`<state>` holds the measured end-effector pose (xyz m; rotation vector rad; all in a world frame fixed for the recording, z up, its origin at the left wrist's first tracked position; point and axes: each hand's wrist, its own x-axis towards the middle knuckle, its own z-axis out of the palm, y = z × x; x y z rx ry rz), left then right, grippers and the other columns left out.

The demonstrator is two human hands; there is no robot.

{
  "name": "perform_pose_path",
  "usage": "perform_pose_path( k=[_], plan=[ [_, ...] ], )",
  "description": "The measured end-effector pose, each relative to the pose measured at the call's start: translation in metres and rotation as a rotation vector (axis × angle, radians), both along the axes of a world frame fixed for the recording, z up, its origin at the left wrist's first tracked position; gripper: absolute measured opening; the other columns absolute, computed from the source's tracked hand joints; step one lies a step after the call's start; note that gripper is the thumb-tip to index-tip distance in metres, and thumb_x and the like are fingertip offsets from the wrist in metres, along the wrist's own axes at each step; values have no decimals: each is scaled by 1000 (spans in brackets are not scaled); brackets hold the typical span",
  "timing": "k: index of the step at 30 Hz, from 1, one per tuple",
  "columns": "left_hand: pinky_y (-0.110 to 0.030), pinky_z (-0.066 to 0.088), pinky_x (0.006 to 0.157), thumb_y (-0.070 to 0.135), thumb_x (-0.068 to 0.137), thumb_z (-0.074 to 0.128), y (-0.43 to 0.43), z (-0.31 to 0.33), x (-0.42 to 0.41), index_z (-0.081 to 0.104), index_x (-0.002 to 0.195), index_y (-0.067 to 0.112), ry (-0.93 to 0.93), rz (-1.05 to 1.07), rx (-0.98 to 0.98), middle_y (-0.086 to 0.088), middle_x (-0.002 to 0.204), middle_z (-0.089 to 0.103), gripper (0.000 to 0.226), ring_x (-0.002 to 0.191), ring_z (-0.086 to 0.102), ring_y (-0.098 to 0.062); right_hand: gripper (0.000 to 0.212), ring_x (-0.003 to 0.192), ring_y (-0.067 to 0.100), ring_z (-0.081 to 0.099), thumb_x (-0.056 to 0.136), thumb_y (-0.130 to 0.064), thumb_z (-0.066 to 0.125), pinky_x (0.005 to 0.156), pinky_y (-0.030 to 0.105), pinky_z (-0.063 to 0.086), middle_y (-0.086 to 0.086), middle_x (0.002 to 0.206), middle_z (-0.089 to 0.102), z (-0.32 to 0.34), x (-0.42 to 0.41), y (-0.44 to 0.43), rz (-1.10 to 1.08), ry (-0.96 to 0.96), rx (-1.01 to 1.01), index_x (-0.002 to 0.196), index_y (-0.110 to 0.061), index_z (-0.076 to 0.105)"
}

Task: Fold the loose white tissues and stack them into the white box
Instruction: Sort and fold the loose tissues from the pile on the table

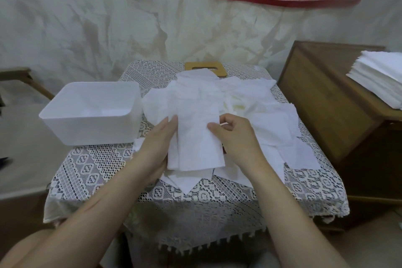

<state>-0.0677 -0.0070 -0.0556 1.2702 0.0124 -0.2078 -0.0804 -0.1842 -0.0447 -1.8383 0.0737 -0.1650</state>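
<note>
Head camera: a folded white tissue (pixel 199 137) is held between two hands just above the lace-covered counter (pixel 97 169). The left grip (pixel 158 146) lies with straight fingers along the tissue's left edge, cradling it. The right grip (pixel 237 137) pinches its right edge with thumb and curled fingers. Loose tissues (pixel 239 98) spread beyond and to the right of both grips. The white box (pixel 93 130) stands left of the left grip. A tissue stack (pixel 378 76) sits on a wooden cabinet (pixel 326 98), far right.
</note>
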Motion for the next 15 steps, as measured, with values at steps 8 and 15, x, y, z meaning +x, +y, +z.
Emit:
perform_pose_path(
  k=[8, 15],
  plan=[
    [-40, 56, 93, 54, 107, 35, -5, 3, 0, 65, 128, 20, 48, 19, -39, -4, 120, 77, 51, 110, 74, -20, 10, 62, 14, 67, 95, -17, 69, 58, 26, 49, 3, 73, 75, -1, 0, 10, 22, 36, 212, 86, -11, 71],
    [-46, 52, 103, 58, 105, 38, -2, 1, 1, 66, 131, 18, 49, 0, -38, -6, 123, 75, 55, 115, 72, -25, 14, 58, 18, 64, 94, -19, 70, 53, 27, 49, 8, 72, 73, 0, 0, 17, 2, 47, 220, 85, -7, 68]
  ],
)
